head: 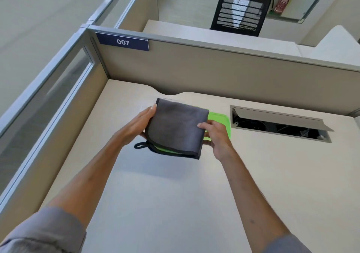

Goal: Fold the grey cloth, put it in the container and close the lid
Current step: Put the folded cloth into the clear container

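Beige cubicle partitions wall a pale counter with an open cable hatch at 2 o'clock. Left hand and right hand each grip a side of the folded grey cloth — held above the counter, long axis running 11 to 5 o'clock, loop at 8 — over a green lid.

The scene is bright and evenly lit, with soft, diffuse light and no harsh glare. A faint, blurred shadow lies on the desk under the cloth and the forearms. Wide-angle distortion bends the partition rails at the left edge and stretches the sleeves at the bottom corners. The glass panel at left looks smeared. The centre is fairly sharp; the far chair is slightly soft.
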